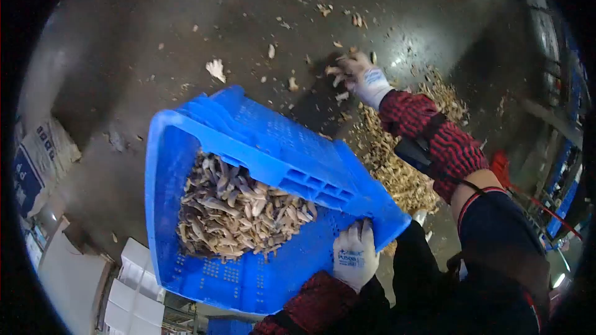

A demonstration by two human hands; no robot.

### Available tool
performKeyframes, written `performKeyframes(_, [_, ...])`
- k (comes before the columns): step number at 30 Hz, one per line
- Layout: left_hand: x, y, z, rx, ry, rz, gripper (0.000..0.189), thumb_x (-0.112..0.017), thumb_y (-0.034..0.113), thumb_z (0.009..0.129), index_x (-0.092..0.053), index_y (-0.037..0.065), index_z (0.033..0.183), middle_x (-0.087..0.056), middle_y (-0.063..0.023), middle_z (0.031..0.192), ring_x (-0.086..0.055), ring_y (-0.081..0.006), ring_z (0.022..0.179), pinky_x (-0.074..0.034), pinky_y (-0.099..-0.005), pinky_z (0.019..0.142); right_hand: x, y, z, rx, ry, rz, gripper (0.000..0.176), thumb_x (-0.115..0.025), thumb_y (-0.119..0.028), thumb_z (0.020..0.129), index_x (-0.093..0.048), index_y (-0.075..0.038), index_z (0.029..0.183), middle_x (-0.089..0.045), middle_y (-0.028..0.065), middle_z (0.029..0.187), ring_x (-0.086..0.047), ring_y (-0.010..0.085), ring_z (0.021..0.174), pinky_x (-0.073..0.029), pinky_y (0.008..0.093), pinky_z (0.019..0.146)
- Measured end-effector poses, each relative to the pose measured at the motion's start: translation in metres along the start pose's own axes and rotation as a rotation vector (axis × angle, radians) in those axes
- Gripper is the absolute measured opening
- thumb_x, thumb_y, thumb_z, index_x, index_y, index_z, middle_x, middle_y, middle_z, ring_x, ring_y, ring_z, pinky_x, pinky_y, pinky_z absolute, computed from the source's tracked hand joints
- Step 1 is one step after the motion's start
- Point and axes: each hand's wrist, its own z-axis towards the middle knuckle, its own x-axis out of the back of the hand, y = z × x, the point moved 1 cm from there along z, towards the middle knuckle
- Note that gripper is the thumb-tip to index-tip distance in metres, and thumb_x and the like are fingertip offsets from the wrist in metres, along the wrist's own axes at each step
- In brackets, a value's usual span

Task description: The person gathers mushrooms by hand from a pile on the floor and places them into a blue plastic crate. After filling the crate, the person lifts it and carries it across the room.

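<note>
1. Fingers of the gloved left hand (354, 259) are curled tight over the rim of the blue crate (261, 142) at six o'clock. Those of the gloved right hand (363, 77) are bent loosely round a handful of pieces (338, 74) on the floor at one o'clock.
2. A printed sack (37, 161) sits at nine o'clock, with white boxes (133, 285) at eight.
3. The crate is tilted at the centre, and a heap of brown pieces (236, 211) lies against its lower side.
4. The grey concrete floor (124, 43) looks damp and shiny, with scraps strewn from eleven to one o'clock.
5. A loose pile (403, 174) spreads at three o'clock, just beside the crate's right corner.
6. Blue racks (562, 205) line the dim edge at three to four o'clock.
</note>
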Motion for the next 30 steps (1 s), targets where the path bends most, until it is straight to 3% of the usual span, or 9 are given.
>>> performKeyframes(6, [0.008, 0.008, 0.008, 0.063, -0.035, -0.005, 0.061, -0.075, 0.015, 0.065, -0.052, -0.004, 0.119, -0.058, -0.0219, 0.11, -0.056, -0.0396, 0.096, -0.045, -0.0485, 0.084, -0.031, 0.028, -0.028, -0.124, 0.246, -0.014, 0.036, -0.062, -0.017, 0.081, -0.06, -0.011, 0.116, -0.065, 0.0135, 0.097, -0.065, 0.0316, 0.091, -0.054, 0.0393, 0.074])
performKeyframes(9, [0.01, 0.014, 0.009, 0.113, -0.081, 0.004, 0.064, -0.074, 0.012, 0.065, -0.05, -0.006, 0.122, -0.057, -0.024, 0.112, -0.055, -0.0409, 0.099, -0.044, -0.049, 0.087, 0.003, -0.02, -0.022, -0.305, 0.301, 1.288, 0.051, -0.055, 0.002, 0.082, -0.046, 0.0, 0.132, -0.061, 0.0074, 0.126, -0.064, 0.0162, 0.095, -0.051, 0.0279, 0.074])
performKeyframes(12, [-0.005, 0.009, 0.002, 0.021, 0.058, 0.075, 0.064, -0.072, 0.009, 0.065, -0.049, -0.004, 0.123, -0.056, -0.0258, 0.111, -0.053, -0.0436, 0.1, -0.042, -0.0506, 0.088, 0.109, -0.134, -0.074, 0.094, 0.293, 1.351, 0.036, -0.058, 0.0, 0.079, -0.06, -0.006, 0.115, -0.062, 0.008, 0.117, -0.061, 0.0177, 0.099, -0.045, 0.0347, 0.094])
performKeyframes(14, [-0.008, 0.01, 0.0, 0.033, 0.04, 0.115, 0.06, -0.069, 0.008, 0.066, -0.051, -0.002, 0.123, -0.058, -0.0235, 0.113, -0.055, -0.0406, 0.103, -0.044, -0.0497, 0.085, 0.146, -0.172, -0.121, 0.478, 0.441, 0.688, 0.027, -0.061, -0.011, 0.08, -0.066, -0.012, 0.107, -0.062, 0.0078, 0.103, -0.057, 0.0244, 0.096, -0.045, 0.0367, 0.083])
performKeyframes(15, [-0.008, 0.011, -0.002, 0.062, -0.014, 0.13, 0.056, -0.066, 0.006, 0.068, -0.054, 0.0, 0.122, -0.058, -0.0212, 0.116, -0.056, -0.0374, 0.106, -0.047, -0.0485, 0.083, 0.158, -0.198, -0.148, 0.401, 0.448, 1.249, 0.028, -0.062, -0.016, 0.078, -0.068, -0.016, 0.105, -0.06, 0.0081, 0.102, -0.053, 0.0282, 0.101, -0.045, 0.039, 0.085])
performKeyframes(16, [-0.025, -0.006, -0.018, -0.427, 0.095, 0.66, 0.048, -0.059, 0.004, 0.075, -0.054, 0.003, 0.123, -0.057, -0.0166, 0.125, -0.055, -0.0337, 0.114, -0.05, -0.0465, 0.08, 0.15, -0.211, -0.165, 0.609, 0.306, 1.171, 0.043, -0.066, -0.021, 0.072, -0.064, -0.019, 0.115, -0.057, 0.0087, 0.105, -0.051, 0.0303, 0.104, -0.044, 0.0412, 0.09])
performKeyframes(21, [-0.025, -0.036, -0.013, -0.26, 0.185, 0.437, 0.041, -0.062, 0.006, 0.078, -0.056, 0.001, 0.119, -0.061, -0.0181, 0.114, -0.058, -0.0337, 0.105, -0.048, -0.0435, 0.082, 0.141, -0.189, -0.258, 0.648, 0.119, 0.786, 0.053, -0.071, -0.022, 0.073, -0.056, -0.016, 0.124, -0.042, 0.0199, 0.135, -0.053, 0.0394, 0.111, -0.048, 0.047, 0.092])
performKeyframes(26, [-0.032, 0.01, -0.007, 0.093, 0.366, 0.327, 0.033, -0.061, 0.005, 0.081, -0.058, -0.005, 0.113, -0.064, -0.0194, 0.102, -0.062, -0.0325, 0.095, -0.048, -0.0394, 0.085, 0.129, 0.031, -0.306, 0.011, 0.635, 0.387, 0.042, -0.065, -0.014, 0.072, -0.061, -0.006, 0.113, -0.056, 0.0194, 0.112, -0.055, 0.0377, 0.101, -0.047, 0.0443, 0.089])
performKeyframes(30, [-0.032, 0.005, -0.006, 0.125, 0.423, 0.382, 0.04, -0.065, 0.005, 0.078, -0.057, -0.007, 0.115, -0.063, -0.0245, 0.104, -0.062, -0.0396, 0.094, -0.048, -0.0424, 0.085, 0.066, 0.198, -0.347, -0.731, 0.253, -0.074, 0.056, -0.068, -0.017, 0.072, -0.056, -0.02, 0.127, -0.046, 0.0203, 0.13, -0.048, 0.04, 0.115, -0.044, 0.046, 0.096])
